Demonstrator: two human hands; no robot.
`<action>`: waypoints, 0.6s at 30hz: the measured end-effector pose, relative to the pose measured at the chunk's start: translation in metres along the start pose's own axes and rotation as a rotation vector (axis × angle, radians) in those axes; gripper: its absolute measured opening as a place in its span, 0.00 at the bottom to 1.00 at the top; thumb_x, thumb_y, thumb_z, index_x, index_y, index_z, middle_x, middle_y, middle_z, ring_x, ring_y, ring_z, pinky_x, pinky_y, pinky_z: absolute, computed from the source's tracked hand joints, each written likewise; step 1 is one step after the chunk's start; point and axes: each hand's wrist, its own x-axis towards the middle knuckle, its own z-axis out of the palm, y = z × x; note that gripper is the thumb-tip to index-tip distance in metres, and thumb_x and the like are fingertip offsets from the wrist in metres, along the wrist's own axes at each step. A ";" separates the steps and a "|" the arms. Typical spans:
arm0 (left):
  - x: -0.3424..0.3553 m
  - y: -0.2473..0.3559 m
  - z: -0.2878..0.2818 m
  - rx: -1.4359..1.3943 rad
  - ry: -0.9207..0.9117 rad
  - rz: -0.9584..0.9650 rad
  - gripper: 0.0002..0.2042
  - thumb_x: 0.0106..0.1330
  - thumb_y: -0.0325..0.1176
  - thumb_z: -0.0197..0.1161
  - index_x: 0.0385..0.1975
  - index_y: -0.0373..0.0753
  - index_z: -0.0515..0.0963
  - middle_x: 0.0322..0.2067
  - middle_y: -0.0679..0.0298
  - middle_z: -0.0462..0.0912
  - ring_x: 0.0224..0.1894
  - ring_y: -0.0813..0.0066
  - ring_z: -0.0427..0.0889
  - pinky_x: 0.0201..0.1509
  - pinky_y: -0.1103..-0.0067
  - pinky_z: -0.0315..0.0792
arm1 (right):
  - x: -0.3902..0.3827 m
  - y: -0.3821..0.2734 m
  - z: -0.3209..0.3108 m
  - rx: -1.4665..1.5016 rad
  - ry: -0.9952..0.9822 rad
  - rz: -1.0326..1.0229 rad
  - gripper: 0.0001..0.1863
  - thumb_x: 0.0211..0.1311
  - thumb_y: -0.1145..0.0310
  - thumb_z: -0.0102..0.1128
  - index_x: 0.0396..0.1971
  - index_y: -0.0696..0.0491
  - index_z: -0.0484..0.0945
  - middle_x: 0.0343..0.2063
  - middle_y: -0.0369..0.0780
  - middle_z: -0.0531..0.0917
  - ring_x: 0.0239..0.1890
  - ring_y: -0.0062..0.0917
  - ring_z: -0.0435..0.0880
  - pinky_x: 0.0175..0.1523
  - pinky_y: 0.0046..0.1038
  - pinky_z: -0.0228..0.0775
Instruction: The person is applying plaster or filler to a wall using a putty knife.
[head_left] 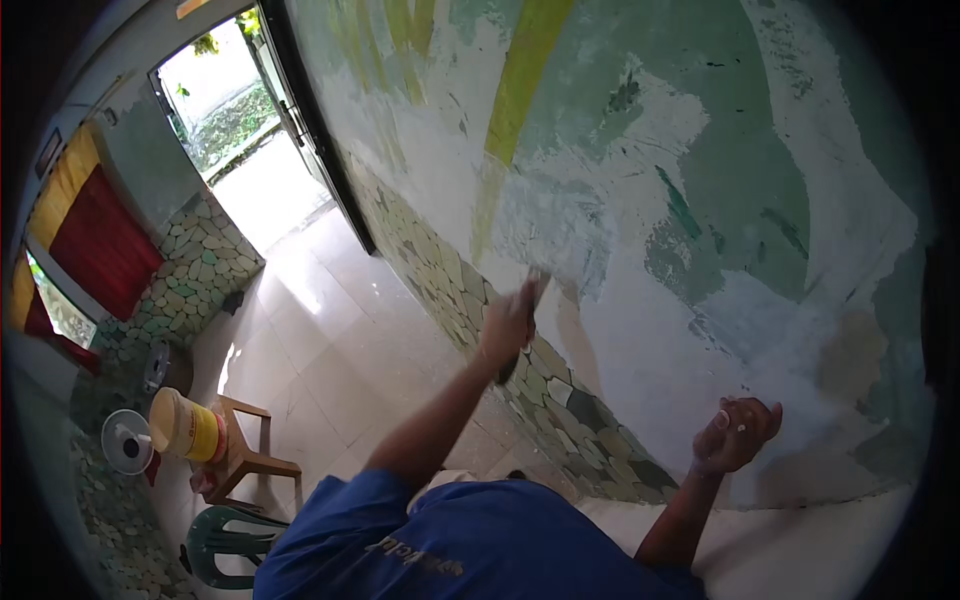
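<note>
My left hand [508,322] is closed round a putty knife [541,287], whose thin edge is at the wall [640,330] just above the stone-patterned lower band. A dark end, seemingly its handle, shows below the fist. Around the blade, the wall bears pale, wet-looking smears of filler [560,235] over old green paint. Farther right, my right hand [738,432] is curled shut close to the white-coated part of the wall, white specks on its fingers. Whatever it may hold is hidden by the fingers.
A wooden stool [245,455] at the left carries a yellow-and-white bucket [190,428]. Beside it are a green plastic chair [225,545] and a round fan-like object [127,441]. An open door [315,130] stands at the far end of the tiled floor [340,350].
</note>
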 end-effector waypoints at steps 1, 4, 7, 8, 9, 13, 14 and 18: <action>-0.010 -0.014 0.005 -0.040 -0.032 -0.090 0.32 0.70 0.53 0.40 0.08 0.36 0.71 0.04 0.64 0.67 0.08 0.74 0.69 0.17 0.76 0.65 | 0.000 -0.004 -0.001 -0.006 0.010 -0.009 0.13 0.67 0.65 0.45 0.24 0.53 0.74 0.22 0.37 0.77 0.30 0.30 0.76 0.61 0.44 0.55; 0.006 0.009 0.049 -0.103 -0.007 -0.064 0.30 0.70 0.52 0.41 0.11 0.36 0.69 0.07 0.62 0.68 0.09 0.73 0.69 0.17 0.76 0.64 | 0.004 0.017 -0.002 -0.013 0.019 -0.057 0.14 0.67 0.66 0.44 0.23 0.53 0.74 0.22 0.37 0.77 0.30 0.30 0.75 0.61 0.44 0.56; 0.037 0.052 0.034 -0.054 0.028 0.243 0.27 0.71 0.48 0.39 0.14 0.34 0.69 0.10 0.57 0.68 0.16 0.65 0.74 0.26 0.71 0.67 | 0.005 0.003 0.001 -0.005 0.022 -0.064 0.14 0.67 0.66 0.44 0.22 0.53 0.74 0.21 0.37 0.77 0.30 0.29 0.76 0.61 0.43 0.56; 0.040 0.074 0.028 -0.070 0.032 0.240 0.27 0.71 0.48 0.39 0.14 0.34 0.69 0.10 0.57 0.68 0.16 0.65 0.74 0.26 0.71 0.67 | 0.005 0.004 0.003 -0.010 0.025 -0.065 0.14 0.67 0.66 0.44 0.22 0.53 0.74 0.21 0.37 0.77 0.30 0.29 0.76 0.61 0.43 0.56; 0.038 0.097 0.022 -0.067 0.003 0.200 0.27 0.71 0.48 0.39 0.15 0.34 0.69 0.09 0.58 0.68 0.15 0.66 0.73 0.24 0.72 0.67 | 0.003 0.006 0.003 -0.014 0.014 -0.082 0.14 0.67 0.66 0.44 0.22 0.53 0.74 0.21 0.37 0.77 0.30 0.29 0.76 0.61 0.43 0.56; 0.015 0.093 0.006 -0.300 -0.035 0.082 0.27 0.70 0.53 0.42 0.15 0.37 0.67 0.07 0.64 0.67 0.08 0.77 0.64 0.14 0.78 0.60 | 0.002 0.005 0.009 0.019 0.070 -0.038 0.17 0.66 0.65 0.44 0.19 0.54 0.74 0.18 0.35 0.76 0.29 0.28 0.76 0.61 0.42 0.55; 0.008 0.070 0.007 -0.374 -0.072 0.010 0.26 0.70 0.54 0.41 0.17 0.39 0.66 0.08 0.65 0.67 0.08 0.77 0.63 0.13 0.79 0.59 | 0.002 0.006 0.009 0.012 0.075 -0.015 0.16 0.66 0.65 0.44 0.19 0.53 0.73 0.19 0.36 0.76 0.29 0.29 0.75 0.62 0.43 0.54; -0.045 -0.032 0.001 -0.633 -0.054 -0.313 0.21 0.70 0.51 0.42 0.28 0.38 0.68 0.17 0.63 0.71 0.16 0.75 0.71 0.21 0.78 0.66 | -0.002 -0.036 0.024 0.374 0.004 0.142 0.12 0.64 0.65 0.47 0.22 0.53 0.72 0.21 0.37 0.74 0.30 0.29 0.74 0.64 0.44 0.51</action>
